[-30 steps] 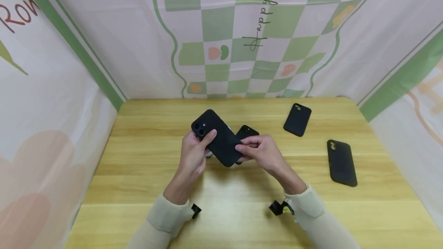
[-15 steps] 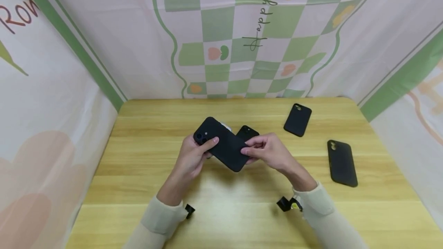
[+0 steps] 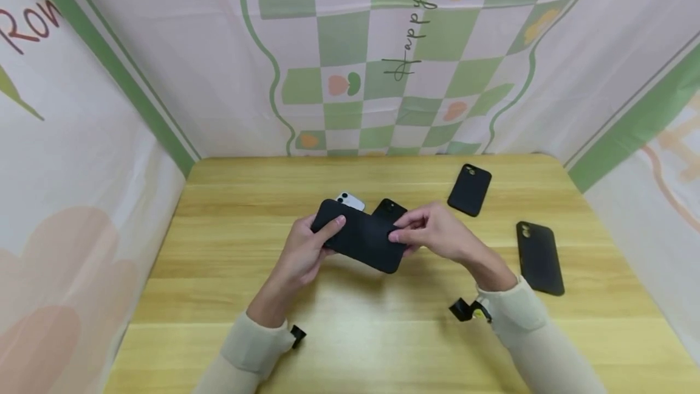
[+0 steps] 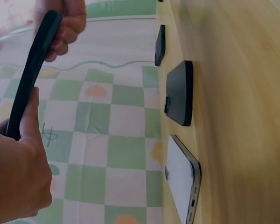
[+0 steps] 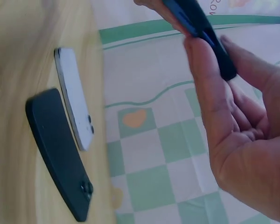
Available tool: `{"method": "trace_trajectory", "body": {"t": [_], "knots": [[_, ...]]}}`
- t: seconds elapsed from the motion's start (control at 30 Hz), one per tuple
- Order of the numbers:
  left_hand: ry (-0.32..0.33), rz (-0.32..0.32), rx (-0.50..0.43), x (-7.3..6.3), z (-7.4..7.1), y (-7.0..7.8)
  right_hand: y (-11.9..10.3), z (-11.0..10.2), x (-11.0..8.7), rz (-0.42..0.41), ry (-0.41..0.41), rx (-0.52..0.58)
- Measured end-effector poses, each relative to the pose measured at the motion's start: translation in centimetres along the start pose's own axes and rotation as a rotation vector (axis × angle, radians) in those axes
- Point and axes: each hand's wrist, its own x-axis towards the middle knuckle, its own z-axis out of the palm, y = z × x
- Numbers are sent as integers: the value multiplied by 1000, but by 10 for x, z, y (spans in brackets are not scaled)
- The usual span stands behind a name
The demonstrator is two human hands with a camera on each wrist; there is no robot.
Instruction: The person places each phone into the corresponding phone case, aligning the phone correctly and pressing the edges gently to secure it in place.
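A matte black phone (image 3: 361, 237) is held above the table, its back tilted up and slanting down to the right in the head view. My left hand (image 3: 303, 247) grips its left end, thumb lying over the back and covering the camera lenses. At the other end, my right hand (image 3: 437, 233) pinches the corner between thumb and fingers. The left wrist view shows the phone (image 4: 31, 70) edge-on between both hands. Behind it on the table lie a white phone (image 3: 352, 202), partly hidden, and another black phone (image 3: 389, 209).
Two black phone cases lie on the right of the wooden table (image 3: 229, 297): one case (image 3: 470, 190) near the back, a larger case (image 3: 540, 258) closer to the right edge. Printed cloth (image 3: 344, 41) hangs behind the table and on both sides.
The held phone has turned flatter and come slightly lower and to the right, uncovering more of the white phone. My right hand has shifted rightward with its corner; the left thumb now covers the lenses.
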Motion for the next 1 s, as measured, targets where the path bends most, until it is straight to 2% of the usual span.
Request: {"method": "trace_trajectory", "body": {"t": [0.17,0.33,0.5,0.67,0.9,1.0], "knots": [[45,42,-64,0,6,2,3,3,1,36,118,82],[114,81,-127,0,11,2,3,8,4,10,157,139],[157,138,-173,1,15,1,4,18,7,-26,127,280],[192,159,-212,0,16,1,5,27,10,-33,93,439],[217,172,-226,1,16,0,9,34,12,-4,75,516],[224,177,-243,1,16,-1,10,36,12,6,66,502]]}}
